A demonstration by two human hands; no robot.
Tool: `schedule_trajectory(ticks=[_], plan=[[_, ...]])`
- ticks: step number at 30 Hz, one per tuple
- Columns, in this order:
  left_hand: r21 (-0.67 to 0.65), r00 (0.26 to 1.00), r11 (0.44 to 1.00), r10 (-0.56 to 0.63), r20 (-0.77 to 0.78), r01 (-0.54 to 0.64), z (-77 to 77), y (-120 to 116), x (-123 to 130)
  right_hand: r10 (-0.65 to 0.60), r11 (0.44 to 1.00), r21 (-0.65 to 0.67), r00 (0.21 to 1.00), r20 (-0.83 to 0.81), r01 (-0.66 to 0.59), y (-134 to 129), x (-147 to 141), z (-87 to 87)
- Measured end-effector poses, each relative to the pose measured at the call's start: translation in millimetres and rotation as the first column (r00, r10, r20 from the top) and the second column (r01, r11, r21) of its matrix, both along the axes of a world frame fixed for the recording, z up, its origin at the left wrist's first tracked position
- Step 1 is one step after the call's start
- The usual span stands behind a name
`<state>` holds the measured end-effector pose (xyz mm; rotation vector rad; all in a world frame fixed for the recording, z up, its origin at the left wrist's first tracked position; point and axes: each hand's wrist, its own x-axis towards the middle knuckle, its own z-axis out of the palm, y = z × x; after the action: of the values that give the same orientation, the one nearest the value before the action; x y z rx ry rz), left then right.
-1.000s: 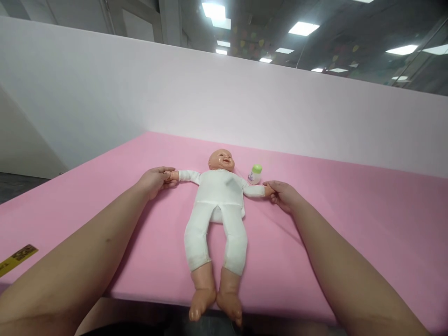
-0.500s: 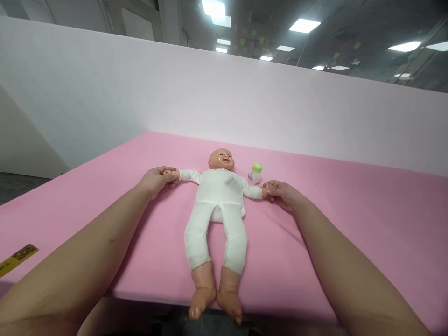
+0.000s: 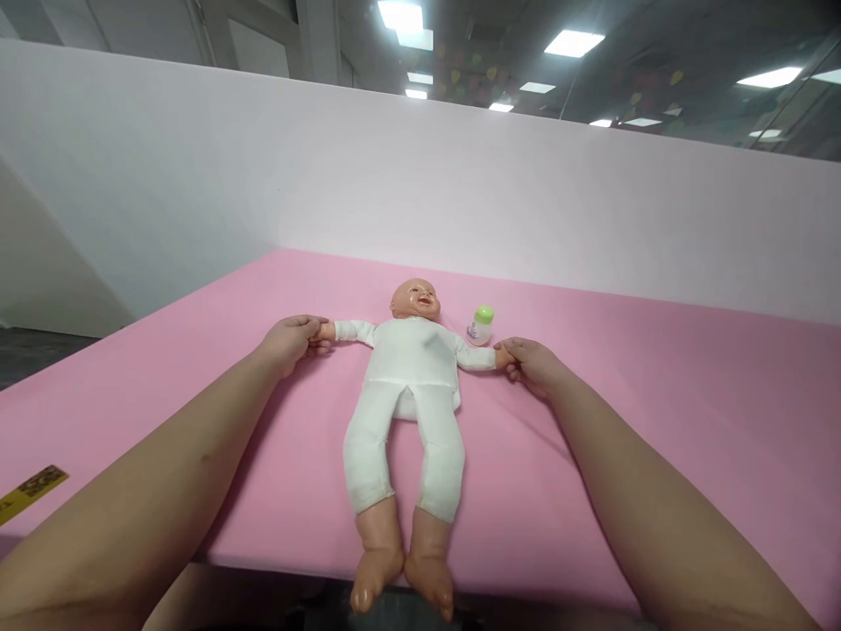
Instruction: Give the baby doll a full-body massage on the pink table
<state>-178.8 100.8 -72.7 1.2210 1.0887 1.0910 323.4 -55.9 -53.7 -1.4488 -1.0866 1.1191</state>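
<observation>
A baby doll point(image 3: 413, 355) with a white cloth body lies on its back on the pink table, its head away from me and its feet over the near edge. Its arms are stretched out to both sides. My left hand point(image 3: 293, 343) is closed around the doll's hand on the left. On the other side, my right hand point(image 3: 531, 364) grips the doll's other hand between thumb and fingers. Just beyond that arm, a small baby bottle point(image 3: 480, 326) with a green cap stands close to the doll's shoulder, touched by neither hand.
The pink tabletop point(image 3: 250, 289) reaches back to a white partition point(image 3: 420, 175). A yellow strip with a printed code point(image 3: 32, 492) is stuck near the left front edge. Above the partition, glass shows ceiling lights.
My fingers have closed further over the doll's hands, which show less than before. The doll's arms and body lie nearly the same, and the view has shifted slightly.
</observation>
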Motion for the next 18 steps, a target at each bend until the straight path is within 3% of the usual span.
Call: schedule_trajectory(ticks=[5, 12, 18], plan=[[0.007, 0.997, 0.997, -0.071, 0.043, 0.070, 0.0, -0.8, -4.0, 0.036, 0.999, -0.009, 0.993, -0.111, -0.037, 0.0, 1.9, 2.3], [0.083, 0.990, 0.995, 0.035, 0.138, -0.047, -1.7, 0.2, 3.6, 0.061, 0.996, 0.079, 0.960, -0.274, -0.040, -6.0, -8.0, 7.2], [0.000, 0.980, 1.000, 0.005, 0.200, -0.005, 4.5, -7.1, 20.2, 0.171, 0.983, 0.107, 0.955, -0.241, -0.149, -2.2, -34.5, 3.3]])
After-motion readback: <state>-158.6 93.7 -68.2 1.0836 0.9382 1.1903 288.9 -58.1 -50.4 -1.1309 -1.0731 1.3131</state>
